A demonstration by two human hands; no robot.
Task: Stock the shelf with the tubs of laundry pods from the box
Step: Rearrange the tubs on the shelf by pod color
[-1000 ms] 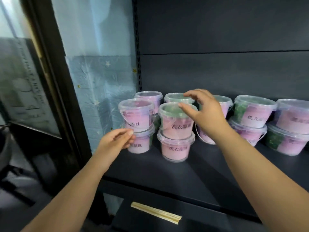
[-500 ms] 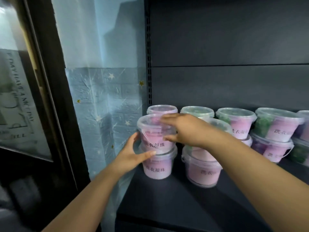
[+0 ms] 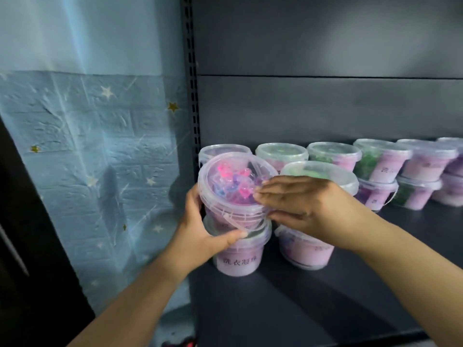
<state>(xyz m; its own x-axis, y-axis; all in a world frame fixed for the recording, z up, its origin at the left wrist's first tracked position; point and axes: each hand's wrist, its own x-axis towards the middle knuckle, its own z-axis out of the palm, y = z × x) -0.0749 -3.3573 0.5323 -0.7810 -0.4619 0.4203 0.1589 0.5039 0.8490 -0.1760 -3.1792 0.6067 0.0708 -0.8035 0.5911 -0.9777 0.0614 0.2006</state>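
The left grip (image 3: 200, 236), a bare hand, wraps the top tub (image 3: 230, 189) from its left side, fingers hidden behind it and thumb pressed across the front low down. The right grip (image 3: 308, 206) comes from the right, fingers laid straight over the clear lid and thumb tucked under the rim, so the rim looks pinched between them. Held this way from two sides, the tub can be steered. It is tipped toward the viewer, showing pink and blue pods through the lid. It probably tilts because it is being seated or straightened on the bottom tub (image 3: 240, 256), which it touches and which stands at the left end of the dark shelf (image 3: 300, 309), in the front row. Just to the right is a second stack (image 3: 308, 249) topped by a green-filled tub, close enough that the right wrist passes over it. More tubs (image 3: 380, 161) line the back edge of the shelf and run off to the right, stacked two high, which suggests stacking saves room and keeps the labels facing out. A slotted metal post (image 3: 191, 96) marks the left edge of the shelf, with blue star-patterned wallpaper (image 3: 87, 146) beyond it. The box is not in view. The tipped tub could slide off its base if let go too soon.
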